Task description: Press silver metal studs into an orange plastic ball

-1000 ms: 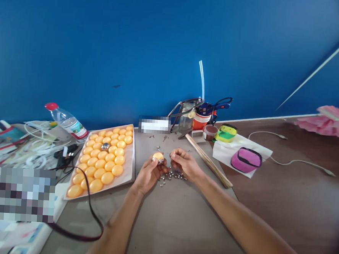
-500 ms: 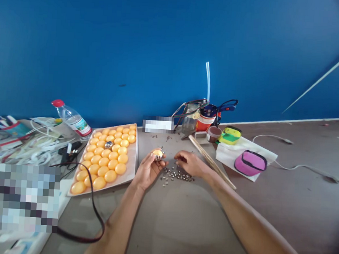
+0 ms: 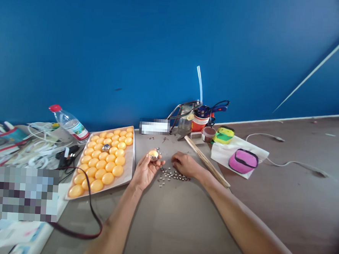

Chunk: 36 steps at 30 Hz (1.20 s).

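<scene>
My left hand (image 3: pixel 146 171) is closed around an orange ball (image 3: pixel 153 154), much like a ping-pong ball, with shiny silver beads about its lower edge. My right hand (image 3: pixel 186 164) rests on the table just to the right, its fingers curled down and together at the upper edge of a scattered pile of small silver beads (image 3: pixel 175 175). Whatever its fingertips pinch is hidden. To the left lies a white tray (image 3: pixel 129 166) with rows of orange balls (image 3: pixel 101 164). One ball (image 3: pixel 106 148) among them is covered in silver.
Wooden sticks (image 3: pixel 206 162) lie right of my right hand. Behind stand a glass jar (image 3: pixel 185 122), an orange container (image 3: pixel 200 123) and a small brown tub (image 3: pixel 208 134). Yellow-green (image 3: pixel 224 135) and pink (image 3: pixel 243 161) pouches are at right. A bottle (image 3: pixel 74 127) and cables clutter the left.
My right hand has lowered slightly toward the beads, and its fingers have drawn closer together. My left hand keeps hold of the ball. The whole view has shifted a little.
</scene>
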### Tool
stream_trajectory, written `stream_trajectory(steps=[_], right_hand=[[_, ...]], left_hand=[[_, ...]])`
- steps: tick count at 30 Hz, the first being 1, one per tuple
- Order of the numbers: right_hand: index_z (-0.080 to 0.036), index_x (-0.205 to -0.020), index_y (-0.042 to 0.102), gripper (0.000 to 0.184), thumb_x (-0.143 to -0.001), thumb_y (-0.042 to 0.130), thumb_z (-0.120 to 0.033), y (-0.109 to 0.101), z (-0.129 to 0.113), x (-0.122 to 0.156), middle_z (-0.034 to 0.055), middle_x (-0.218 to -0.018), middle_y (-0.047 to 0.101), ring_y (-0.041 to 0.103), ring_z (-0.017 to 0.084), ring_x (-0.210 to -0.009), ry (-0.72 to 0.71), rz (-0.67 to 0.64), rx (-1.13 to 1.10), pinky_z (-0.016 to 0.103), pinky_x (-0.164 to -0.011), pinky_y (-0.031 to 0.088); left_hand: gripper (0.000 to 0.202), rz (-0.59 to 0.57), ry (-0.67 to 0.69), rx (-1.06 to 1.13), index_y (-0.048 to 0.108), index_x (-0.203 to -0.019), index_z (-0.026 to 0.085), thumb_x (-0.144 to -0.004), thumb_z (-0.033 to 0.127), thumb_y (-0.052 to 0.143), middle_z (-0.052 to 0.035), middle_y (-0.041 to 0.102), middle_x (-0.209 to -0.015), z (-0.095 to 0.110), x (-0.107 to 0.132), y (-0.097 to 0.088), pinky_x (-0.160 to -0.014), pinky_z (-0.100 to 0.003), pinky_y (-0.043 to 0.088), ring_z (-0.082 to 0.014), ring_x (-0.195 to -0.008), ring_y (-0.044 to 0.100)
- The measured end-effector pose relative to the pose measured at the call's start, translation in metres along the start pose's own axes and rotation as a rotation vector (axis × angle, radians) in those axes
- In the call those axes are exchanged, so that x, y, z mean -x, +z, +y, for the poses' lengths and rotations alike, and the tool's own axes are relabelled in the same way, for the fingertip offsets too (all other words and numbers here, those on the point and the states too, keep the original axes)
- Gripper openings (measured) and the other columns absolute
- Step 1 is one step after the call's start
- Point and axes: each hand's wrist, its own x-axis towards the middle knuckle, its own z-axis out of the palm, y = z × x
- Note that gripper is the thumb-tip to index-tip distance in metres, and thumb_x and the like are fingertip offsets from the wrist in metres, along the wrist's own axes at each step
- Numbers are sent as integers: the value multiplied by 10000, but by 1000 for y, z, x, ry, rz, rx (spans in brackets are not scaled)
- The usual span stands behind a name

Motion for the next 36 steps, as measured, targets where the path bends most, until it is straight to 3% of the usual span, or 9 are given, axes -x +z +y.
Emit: stream_trajectory(steps=[3, 6, 9, 13, 18, 23, 30, 36], right_hand=[[-140, -816, 628, 147, -720, 532, -83, -4, -3, 0, 46, -793, 601, 538, 133, -710, 12, -25, 6, 233, -686, 408], [-154, -898, 646, 177, -739, 569, -163, -13, -2, 1, 49, -861, 605, 556, 139, -740, -32, -149, -1, 241, -703, 413], [-208, -1027, 636, 325, -721, 634, -318, -21, -1, 1, 53, -979, 594, 565, 176, -851, -107, -307, 33, 281, -783, 404], [-234, -1088, 608, 446, -666, 681, -357, -20, -6, 3, 62, -989, 574, 540, 226, -935, -143, -361, 169, 338, -835, 361], [-195, -855, 653, 143, -728, 589, -207, -10, -16, 4, 50, -878, 609, 546, 187, -858, -106, -281, 195, 294, -764, 352], [-168, -710, 634, 100, -693, 553, -112, -5, -15, 4, 34, -767, 617, 544, 153, -761, -54, -169, 86, 266, -724, 363], [-178, -717, 573, 91, -698, 504, -124, 2, -10, 5, -20, -623, 576, 487, 109, -566, 98, 26, -213, 217, -563, 378], [-183, -830, 607, 132, -761, 495, -202, 7, -8, -1, 12, -789, 644, 569, 146, -745, 75, 182, -339, 262, -720, 434]], left_hand=[[273, 6, -3, -7, 603, -1008, 135, -803, 315, 591, -61, 649, -824, -1, -1, -1, -858, -405, 463, -101, -626, 561], [295, 2, -38, -22, 589, -1029, 135, -814, 336, 573, -76, 654, -837, -1, -2, -4, -845, -411, 468, -123, -644, 582], [300, 8, -53, -17, 581, -1037, 136, -822, 344, 560, -77, 655, -846, -2, -4, -7, -837, -403, 470, -124, -643, 587], [305, 20, -50, -4, 575, -1048, 134, -823, 341, 558, -70, 652, -834, -4, -5, -9, -838, -398, 469, -122, -631, 590], [295, 39, -50, -8, 582, -1031, 134, -814, 334, 570, -66, 651, -825, -6, -4, -8, -815, -394, 477, -127, -621, 594], [291, 41, -52, -18, 588, -1018, 136, -806, 335, 583, -61, 652, -814, -6, -3, -5, -809, -382, 481, -122, -610, 590], [289, 82, -88, -31, 600, -1003, 138, -790, 334, 606, -59, 655, -794, -6, -3, -1, -783, -368, 488, -120, -596, 594], [285, 85, -90, -56, 607, -992, 135, -784, 330, 614, -63, 656, -795, -5, -3, -1, -770, -358, 489, -124, -600, 600]])
